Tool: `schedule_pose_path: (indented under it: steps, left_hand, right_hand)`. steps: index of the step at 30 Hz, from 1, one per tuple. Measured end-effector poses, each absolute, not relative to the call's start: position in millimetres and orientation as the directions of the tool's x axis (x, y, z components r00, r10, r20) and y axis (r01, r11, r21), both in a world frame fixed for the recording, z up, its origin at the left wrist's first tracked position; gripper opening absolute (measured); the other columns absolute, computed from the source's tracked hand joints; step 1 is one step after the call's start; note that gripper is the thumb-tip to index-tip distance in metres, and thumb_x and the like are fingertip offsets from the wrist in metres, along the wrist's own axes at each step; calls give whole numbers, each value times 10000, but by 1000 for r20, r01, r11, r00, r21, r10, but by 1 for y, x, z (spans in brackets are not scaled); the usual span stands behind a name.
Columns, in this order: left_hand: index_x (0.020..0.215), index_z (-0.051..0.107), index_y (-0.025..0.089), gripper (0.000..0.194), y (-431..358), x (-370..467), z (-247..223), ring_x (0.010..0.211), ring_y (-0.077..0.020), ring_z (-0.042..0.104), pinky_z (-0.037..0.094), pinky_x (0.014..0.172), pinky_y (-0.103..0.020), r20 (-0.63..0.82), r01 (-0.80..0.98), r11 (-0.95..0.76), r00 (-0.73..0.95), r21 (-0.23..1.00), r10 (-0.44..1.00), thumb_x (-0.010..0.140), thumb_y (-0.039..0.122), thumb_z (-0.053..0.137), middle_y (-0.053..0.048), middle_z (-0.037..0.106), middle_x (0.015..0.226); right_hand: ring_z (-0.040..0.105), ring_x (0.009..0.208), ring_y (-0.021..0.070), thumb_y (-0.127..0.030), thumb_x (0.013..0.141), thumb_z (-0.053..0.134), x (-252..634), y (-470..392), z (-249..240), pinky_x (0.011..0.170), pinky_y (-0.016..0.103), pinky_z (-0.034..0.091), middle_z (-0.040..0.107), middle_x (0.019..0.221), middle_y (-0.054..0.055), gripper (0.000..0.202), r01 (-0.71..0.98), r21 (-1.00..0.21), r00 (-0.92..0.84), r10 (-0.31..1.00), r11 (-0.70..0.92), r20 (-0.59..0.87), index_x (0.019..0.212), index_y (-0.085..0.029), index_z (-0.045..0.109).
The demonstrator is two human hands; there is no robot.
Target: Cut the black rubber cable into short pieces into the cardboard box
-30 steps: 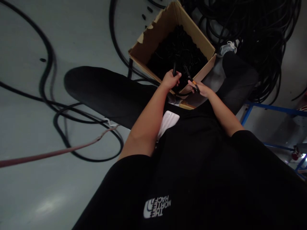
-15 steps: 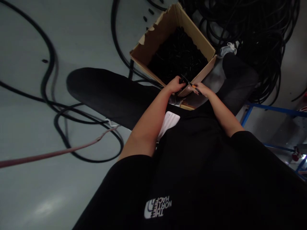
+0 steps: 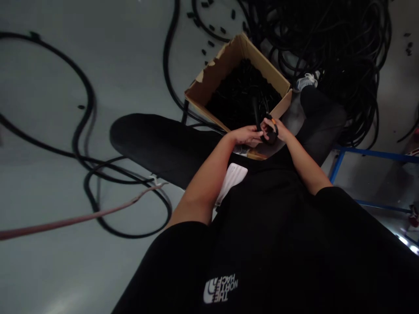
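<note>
Both hands meet over the near corner of a cardboard box [image 3: 276,69] full of short black pieces [image 3: 235,93]. My left hand [image 3: 247,134] is closed, its fingertips on a thick black cable [image 3: 256,111] that sticks up over the box. In my closed right hand [image 3: 279,128] is a pair of scissors [image 3: 274,124] with black and orange handles; their blades are hard to make out against the dark pieces. The right fingertips touch or nearly touch the cable beside the left fingers. Part of the cable is hidden by the hands.
Long black cables [image 3: 88,91] loop over the grey floor at left, crossed by a reddish hose [image 3: 81,220]. A large tangle of black cable [image 3: 327,39] lies beyond the box. Small black scraps [image 3: 211,43] dot the floor. A blue metal frame [image 3: 376,153] stands at right.
My hands have come closer together and nearer my body. The scissors have turned from lying across the box corner to tucked in my right hand. The view has shifted slightly.
</note>
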State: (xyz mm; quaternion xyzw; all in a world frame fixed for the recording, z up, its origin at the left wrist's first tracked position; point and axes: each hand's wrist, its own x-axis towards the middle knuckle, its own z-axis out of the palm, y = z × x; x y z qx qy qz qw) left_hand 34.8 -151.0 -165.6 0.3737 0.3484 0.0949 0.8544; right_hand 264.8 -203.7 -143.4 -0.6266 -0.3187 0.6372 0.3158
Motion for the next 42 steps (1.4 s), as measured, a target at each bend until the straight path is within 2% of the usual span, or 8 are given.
schedule_pose_path:
  steps: [4, 8, 13, 20, 25, 30, 35, 42]
  left_hand:
    - [1160, 762, 226, 449, -130, 19, -140, 1320, -326, 972, 754, 1300, -600, -428, -258, 662, 589, 704, 685, 1094, 537, 1078, -99, 971, 1230]
    - [1137, 736, 231, 434, -122, 10, -126, 1373, -322, 969, 771, 1283, -557, -467, -339, 631, 452, 698, 760, 1150, 549, 1030, -63, 961, 1180]
    - [1083, 732, 228, 411, -122, 16, -120, 1404, -329, 960, 755, 1300, -540, -531, -348, 645, 373, 680, 761, 1182, 526, 997, -64, 943, 1089]
    - [1061, 712, 242, 458, -112, 29, -125, 1203, -256, 978, 765, 1127, -386, -567, -478, 516, 46, 711, 822, 1214, 610, 938, -35, 901, 1002]
    - [1006, 621, 261, 498, -106, 23, -115, 1123, -233, 940, 739, 983, -323, -576, -442, 470, -137, 764, 806, 1245, 619, 871, -27, 827, 963]
    - [1000, 511, 278, 555, -88, -3, -114, 1148, -218, 899, 712, 933, -281, -541, -413, 395, -338, 820, 770, 1261, 656, 823, -24, 744, 987]
    - [1046, 554, 275, 495, -87, -6, -127, 1033, -160, 868, 698, 874, -222, -571, -474, 391, -329, 789, 752, 1283, 626, 811, -3, 728, 982]
    - [1043, 632, 245, 371, -89, 9, -131, 867, -114, 804, 603, 766, -181, -664, -615, 435, -200, 658, 721, 1394, 352, 580, 2, 732, 949]
  right_hand:
    - [775, 972, 259, -836, 1048, 953, 266, -204, -140, 1036, 435, 728, 802, 975, 40, 622, 2, -824, -157, 814, -567, -560, 1104, -270, 700]
    - [812, 1065, 314, -551, 956, 1047, 278, -196, -131, 1098, 499, 730, 839, 1066, 67, 489, 380, -829, -149, 857, -411, -493, 1139, -255, 703]
    - [874, 1318, 410, -159, 1003, 807, 325, -190, -100, 1155, 504, 707, 925, 1420, 207, 423, 818, -498, -7, 860, -288, -510, 1425, -168, 822]
    - [885, 1434, 496, -194, 1109, 809, 400, -183, -33, 1165, 505, 697, 898, 1566, 324, 554, 906, -265, 185, 872, -330, -453, 1655, -108, 770]
    - [882, 1461, 459, -243, 1118, 836, 387, -191, -46, 1202, 484, 700, 891, 1624, 292, 609, 850, -387, 168, 880, -357, -444, 1707, -114, 758]
    - [868, 1512, 483, -200, 1151, 781, 348, -207, -82, 1216, 503, 698, 862, 1671, 317, 602, 859, -334, 157, 820, -388, -550, 1742, -94, 753]
    - [823, 1594, 489, -206, 1219, 718, 349, -207, -63, 1255, 502, 662, 821, 1736, 329, 551, 892, -284, 201, 873, -350, -445, 1753, -69, 725]
    - [849, 1468, 497, -261, 1251, 694, 391, -210, 15, 1179, 476, 632, 910, 1519, 315, 381, 956, -123, 228, 938, -266, -262, 1577, -94, 796]
